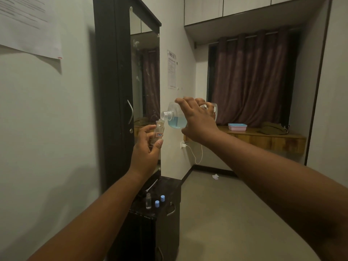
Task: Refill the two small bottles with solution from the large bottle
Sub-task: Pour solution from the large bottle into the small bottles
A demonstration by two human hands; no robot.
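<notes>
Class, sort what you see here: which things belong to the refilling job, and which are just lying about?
Belong to the job:
large bottle, tilted, in the right hand
small bottle in the left hand
second small bottle on the dark cabinet
two blue caps

Lying about:
pink box
crumpled paper
charger cable

Wall notice [171, 69] ahead of me headed "WS 12", body text unreadable, orange-bordered label on small bottle [158, 133] in my left hand [146, 147], characters illegible
</notes>
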